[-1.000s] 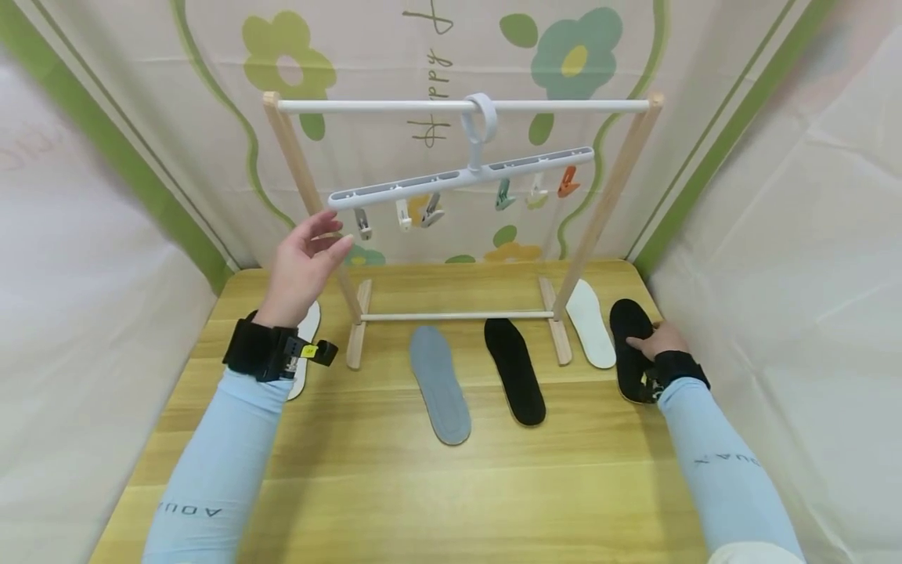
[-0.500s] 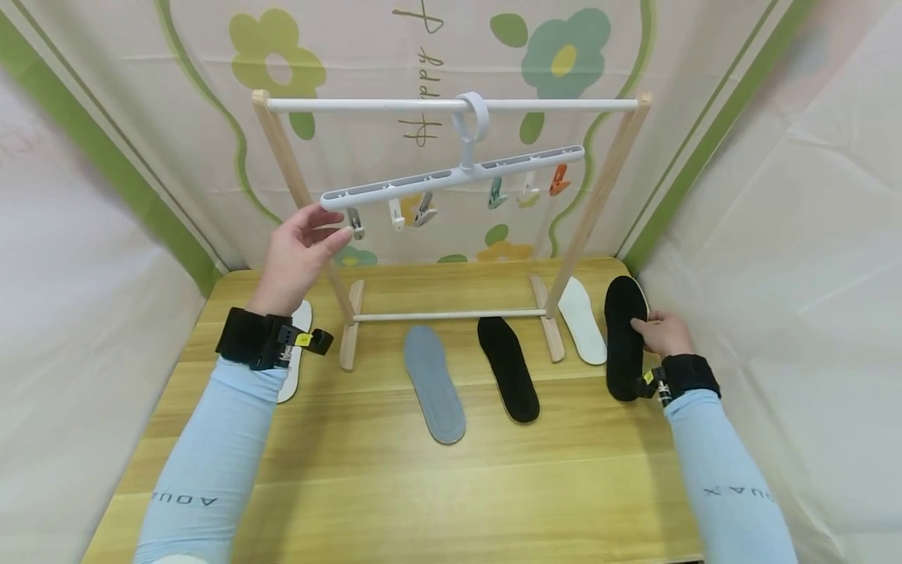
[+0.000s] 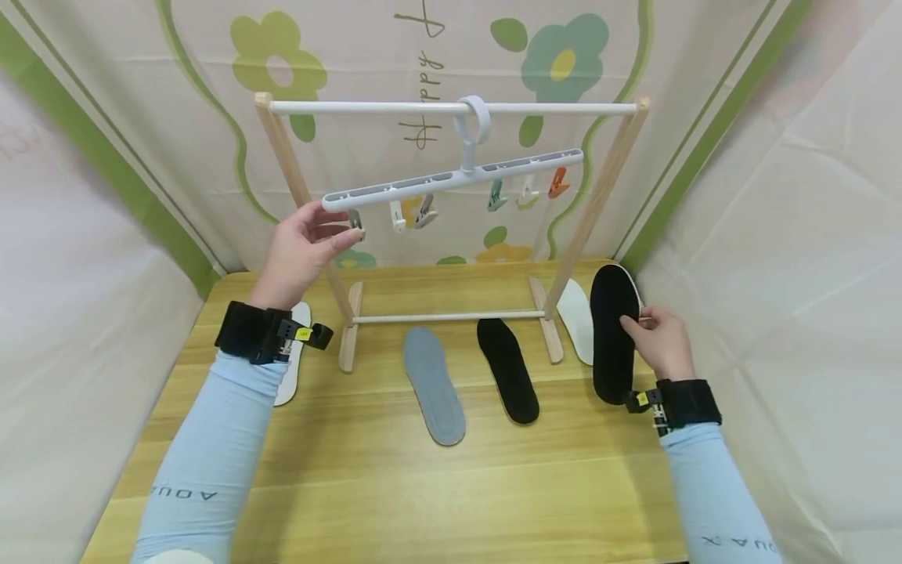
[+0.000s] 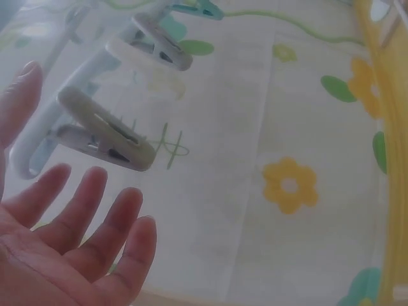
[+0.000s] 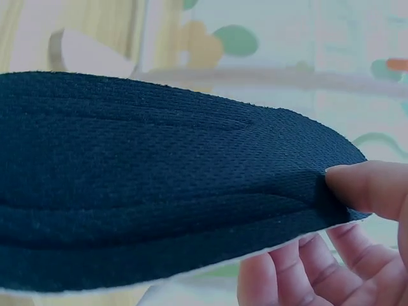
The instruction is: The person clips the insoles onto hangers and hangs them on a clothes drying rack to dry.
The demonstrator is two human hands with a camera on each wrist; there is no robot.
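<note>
Fabric-topped black insole (image 3: 611,335) with a pale underside sits lifted off the wooden table (image 3: 395,486), pinched along its right edge by the right hand (image 3: 658,341), thumb on the knit top and the other fingers curled beneath. It stands near the right post of the wooden drying rack (image 3: 599,204), just beside a white insole (image 3: 574,317) lying flat. It looks light, thin and bendy, with a grippy textile face, so a pinch at mid-length probably keeps it from drooping; a hold at the toe would let it flop.

At the far side, the left hand (image 3: 299,251) is raised with fingers spread and relaxed, its fingertips just by the grey clip (image 4: 105,134) at the left end of the white plastic clip hanger (image 3: 451,178), gripping nothing. That hanger hangs tilted from the rack's white top bar. On the table lie a grey insole (image 3: 433,384), another black insole (image 3: 509,368) and a white one partly under the left wrist.
</note>
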